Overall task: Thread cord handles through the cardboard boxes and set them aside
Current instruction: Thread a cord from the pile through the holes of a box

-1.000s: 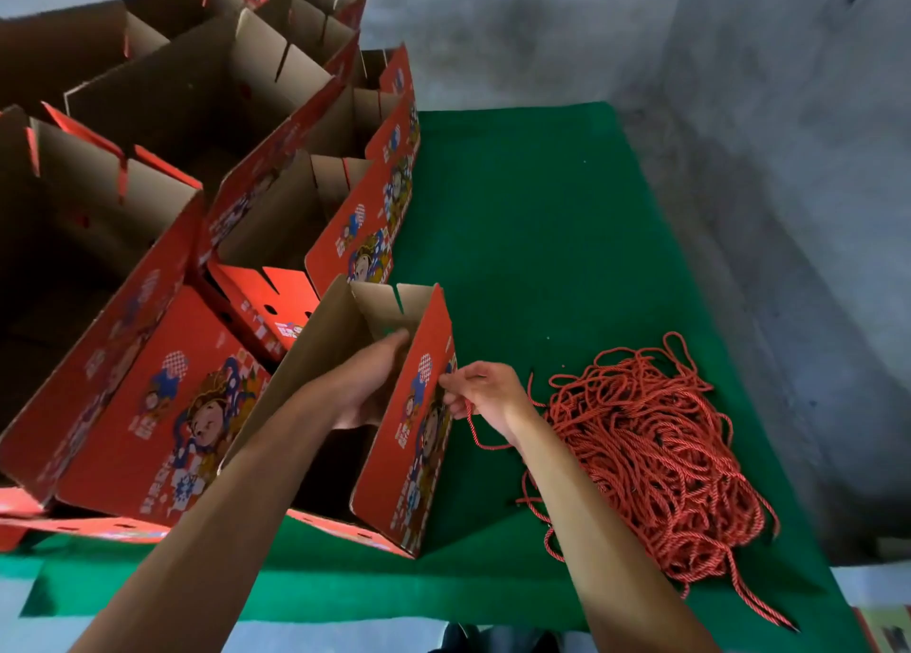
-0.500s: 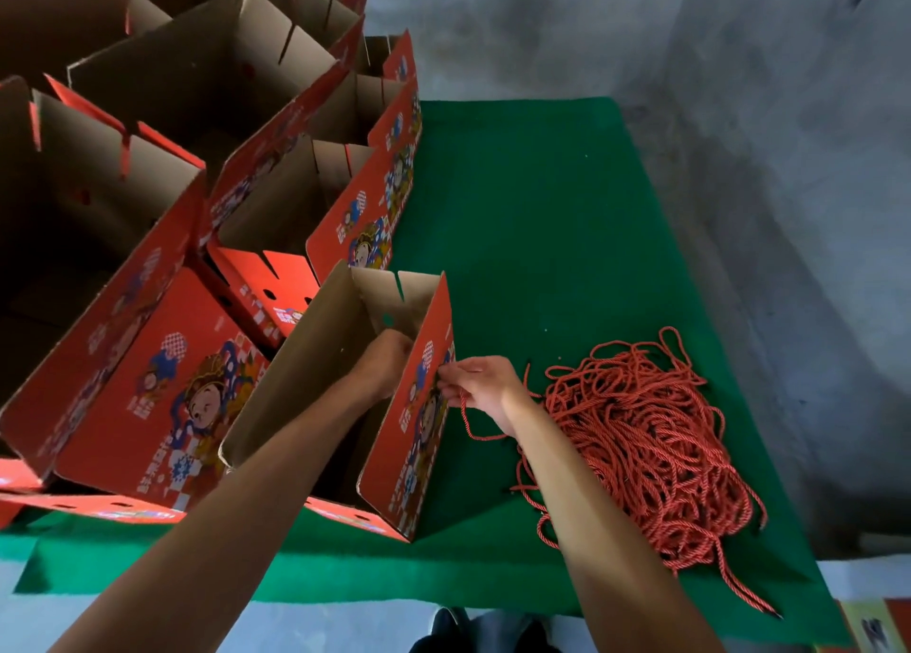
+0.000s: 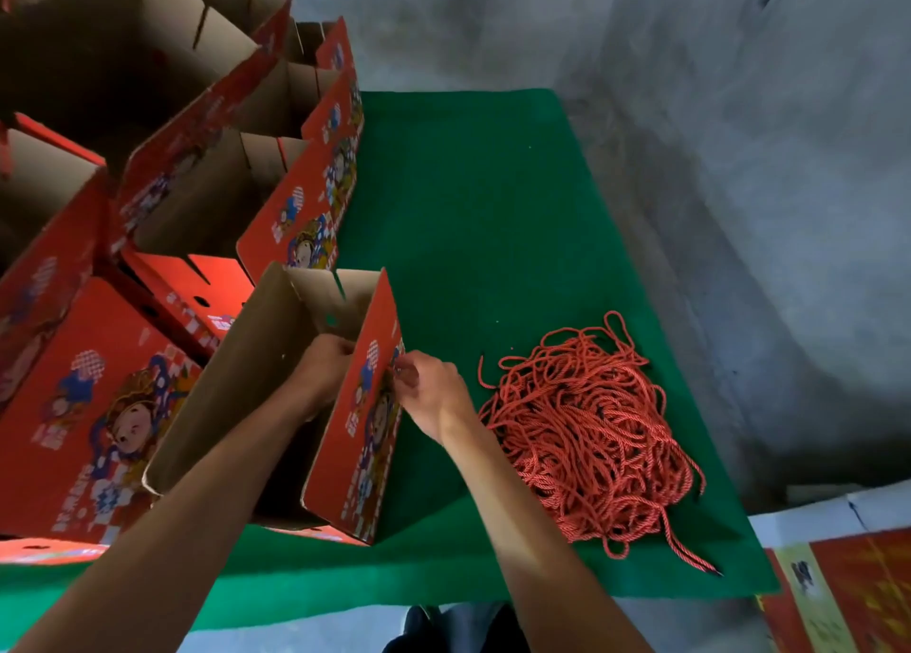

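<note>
Head view, left hand [image 3: 328, 361] curled inside the open box [image 3: 276, 381], right hand [image 3: 434, 391] pinching at its red outer wall, cord pile [image 3: 586, 430] just right of that hand

The right hand [image 3: 434, 396] has closed in against the printed outer wall of the open cardboard box [image 3: 360, 430], fingertips now at the panel, and the loose cord that dangled below it a second ago has gone from sight. Inside the box, the left hand [image 3: 328, 361] has pushed up against that same wall.
</note>
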Demonstrator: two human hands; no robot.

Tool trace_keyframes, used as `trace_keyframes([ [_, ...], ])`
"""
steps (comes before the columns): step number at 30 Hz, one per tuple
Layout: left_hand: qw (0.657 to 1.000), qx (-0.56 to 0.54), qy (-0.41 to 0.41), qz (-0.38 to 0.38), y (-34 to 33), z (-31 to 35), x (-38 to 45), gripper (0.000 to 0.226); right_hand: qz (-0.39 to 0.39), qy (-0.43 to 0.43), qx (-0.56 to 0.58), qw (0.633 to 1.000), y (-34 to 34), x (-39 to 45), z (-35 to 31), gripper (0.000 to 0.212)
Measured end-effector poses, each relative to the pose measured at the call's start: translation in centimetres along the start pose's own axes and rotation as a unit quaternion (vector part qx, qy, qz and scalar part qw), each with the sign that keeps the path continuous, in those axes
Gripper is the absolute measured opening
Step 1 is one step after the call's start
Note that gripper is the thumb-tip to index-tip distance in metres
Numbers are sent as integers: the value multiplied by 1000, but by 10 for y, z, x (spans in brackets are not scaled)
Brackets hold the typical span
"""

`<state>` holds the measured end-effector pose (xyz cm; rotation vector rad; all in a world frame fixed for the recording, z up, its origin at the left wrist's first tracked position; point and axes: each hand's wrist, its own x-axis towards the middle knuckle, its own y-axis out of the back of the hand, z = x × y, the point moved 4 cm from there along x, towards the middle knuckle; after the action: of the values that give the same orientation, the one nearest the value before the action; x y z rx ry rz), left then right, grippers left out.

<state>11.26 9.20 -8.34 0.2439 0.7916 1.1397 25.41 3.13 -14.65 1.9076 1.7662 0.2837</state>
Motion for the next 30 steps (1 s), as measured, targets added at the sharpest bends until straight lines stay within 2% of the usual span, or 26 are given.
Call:
trace_keyframes([
  [4, 999, 24, 35, 23, 8, -4, -1, 28, -49, -74, -146, 985, 19, -1, 47, 17],
  [7, 999, 24, 28, 24, 14, -1, -7, 38, -32, -122, -210, 970, 47, -9, 73, 36],
  [8, 999, 16, 24, 20, 15, 2, -14, 42, -3, -116, -213, 970, 56, -11, 76, 38],
  [10, 999, -34, 28, -11, 19, 6, -29, 48, 11, -77, -201, 976, 65, -18, 77, 23],
  [12, 996, -70, 32, -54, 21, 6, -46, 58, -108, -65, -182, 975, 53, -28, 85, 13],
  [13, 994, -74, 33, -77, 20, 4, -52, 64, -183, -67, -192, 962, 43, -35, 89, 13],
  [14, 992, -69, 36, -100, 19, 2, -59, 67, -242, -70, -212, 944, 34, -41, 93, 17],
  [16, 988, -41, 46, -139, 13, -4, -69, 62, -299, -70, -243, 920, 19, -51, 106, 29],
  [19, 985, -22, 66, -158, 10, -12, -70, 40, -296, -54, -235, 924, 9, -56, 116, 26],
  [22, 983, -43, 89, -157, 16, -17, -66, 30, -279, -48, -233, 930, 7, -54, 118, 16],
  [25, 980, -67, 111, -150, 18, -23, -66, 30, -263, -35, -262, 928, 6, -55, 116, 15],
  [28, 974, -95, 140, -151, 19, -28, -70, 37, -198, 20, -294, 935, 7, -52, 103, 15],
  [30, 970, -119, 152, -146, 21, -29, -73, 40, -162, 28, -239, 957, 7, -49, 85, 14],
])
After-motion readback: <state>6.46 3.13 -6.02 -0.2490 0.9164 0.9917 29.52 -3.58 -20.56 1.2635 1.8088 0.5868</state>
